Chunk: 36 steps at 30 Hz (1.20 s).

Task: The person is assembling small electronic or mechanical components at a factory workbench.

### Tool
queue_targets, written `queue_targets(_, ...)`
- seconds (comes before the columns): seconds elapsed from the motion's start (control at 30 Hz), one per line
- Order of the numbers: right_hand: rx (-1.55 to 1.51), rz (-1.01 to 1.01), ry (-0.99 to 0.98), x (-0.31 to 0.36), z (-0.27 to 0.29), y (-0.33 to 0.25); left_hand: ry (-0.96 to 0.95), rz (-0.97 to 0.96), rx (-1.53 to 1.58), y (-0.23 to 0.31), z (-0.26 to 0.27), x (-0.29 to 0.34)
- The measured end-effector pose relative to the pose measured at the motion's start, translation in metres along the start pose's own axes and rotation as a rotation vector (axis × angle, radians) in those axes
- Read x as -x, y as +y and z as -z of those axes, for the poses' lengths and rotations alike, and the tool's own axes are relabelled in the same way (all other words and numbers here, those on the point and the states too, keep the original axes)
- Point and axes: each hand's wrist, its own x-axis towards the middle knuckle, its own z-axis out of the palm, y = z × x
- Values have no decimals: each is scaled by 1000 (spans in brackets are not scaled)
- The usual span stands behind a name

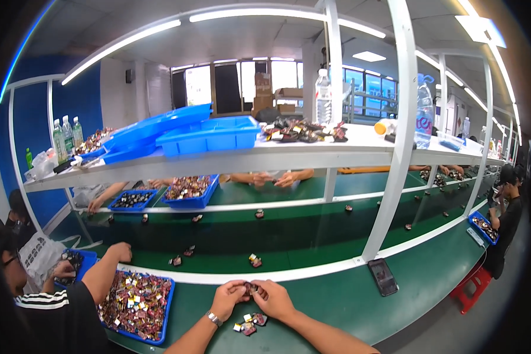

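Note:
My left hand (228,301), with a metal watch on its wrist, and my right hand (273,301) meet over the green bench. Between their fingertips they pinch a small dark red part (250,289); its exact kind is too small to make out. Just below the hands, a few similar dark red parts with white and yellow patches (251,324) lie in a loose pile on the bench. Left of my left forearm stands a blue tray (169,298) heaped with many such parts.
Ahead, a green conveyor belt (312,236) carries scattered parts behind a white rail. A black phone (383,277) lies right of my hands. At left a co-worker's arm (103,274) reaches over the tray. Overhead, a white shelf (360,154) holds blue trays (209,137) and bottles.

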Motion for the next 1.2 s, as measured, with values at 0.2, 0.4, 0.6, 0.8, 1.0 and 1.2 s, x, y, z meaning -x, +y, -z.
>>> queue_targets(0.2,22,-6,-105,-4,11,6,0,63,97,9,-14,-4)
queue_targets(0.4,124,130,-78,-6,3,6,-38,100,46,18,-7,1)
queue_targets(0.6,260,264,-37,-7,9,1,-132,125,7,15,-15,1)
queue_targets(0.8,323,301,-56,-4,5,4,-137,134,-28,10,-13,-2)
queue_targets(1.0,301,337,-34,-7,-3,6,-111,130,-62,16,-6,4)
queue_targets(1.2,330,209,-11,-3,5,7,-174,163,-72,12,-19,-3)
